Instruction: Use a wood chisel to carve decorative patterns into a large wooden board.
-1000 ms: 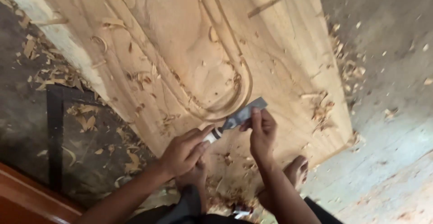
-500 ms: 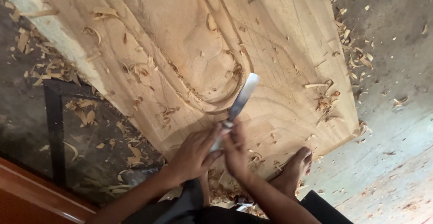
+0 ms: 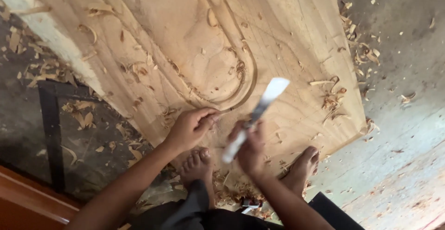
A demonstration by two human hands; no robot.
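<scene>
We look down from a head camera at a broad pale wooden panel (image 3: 185,40) lying on the floor, carved with a long curved groove (image 3: 248,79). Our right hand (image 3: 250,149) is closed around a chisel (image 3: 257,114), which looks blurred; its flat metal blade points up and away over the panel, clear of the wood, and its pale handle end pokes out below our fist. Our left hand (image 3: 190,128) rests on the panel just beside the groove's lower bend, fingers curled and thumb tucked in; whether it pinches anything, we cannot tell. Our bare feet (image 3: 197,165) sit at the panel's near edge among curled wood shavings (image 3: 333,98).

We judge the chisel to be stiff, fairly light and sharp at the tip, best gripped on its handle, well back from the edge. The panel looks heavy and rigid, unlikely to shift. A dark metal frame (image 3: 48,128) lies on the floor to the left.
</scene>
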